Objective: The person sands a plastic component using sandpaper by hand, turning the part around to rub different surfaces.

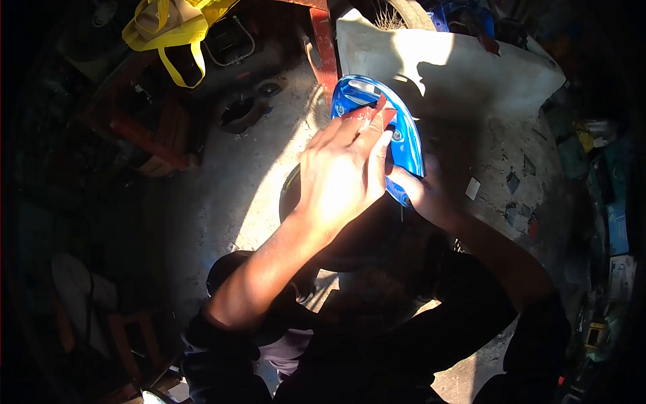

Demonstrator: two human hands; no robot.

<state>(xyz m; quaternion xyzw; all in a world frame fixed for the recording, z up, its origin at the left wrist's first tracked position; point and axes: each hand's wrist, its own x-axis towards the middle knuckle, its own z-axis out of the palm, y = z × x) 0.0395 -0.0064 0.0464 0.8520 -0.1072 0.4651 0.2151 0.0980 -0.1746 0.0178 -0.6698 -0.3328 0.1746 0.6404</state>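
Note:
A glossy blue curved panel [408,149], which looks like a vehicle body part with small round holes, is held up in front of me. My right hand [432,193] grips its lower right edge, thumb across the face and the other fingers hidden behind. My left hand [342,163] is closed over a folded piece of red sandpaper [388,116], which lies against the panel's upper face. Sunlight falls strongly on my left hand and the panel.
Behind the panel leans a large whitish curved sheet [484,74], with a spoked wheel [397,15] beyond it. A yellow bag [161,34] hangs at upper left beside a red metal frame [324,50]. Small flat scraps [473,188] lie on the concrete floor at right.

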